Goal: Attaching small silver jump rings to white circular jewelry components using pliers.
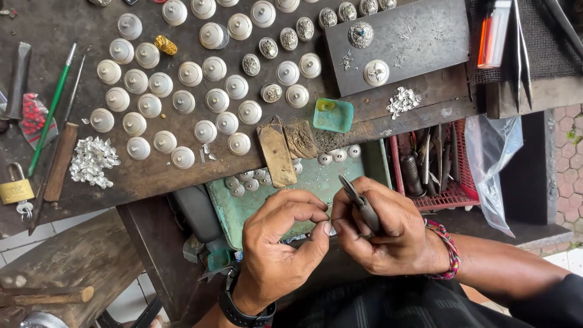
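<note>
Head view, left hand (280, 243) pinching a thin wire (336, 219), right hand (382, 228) closed around pliers (359, 203) gripping it

— From where is the scene being viewed?

— From a single camera worn on the head, aimed steeply down; the workbench (182, 170) is seen almost from above.

— How near is it held?

— Close: the left hand (282, 237) and right hand (379, 228) are framed low at centre, just beneath the lens, with the bench's far side carried to the upper edge.

— Is anything shared with another view?

— Only this one view is given.
</note>
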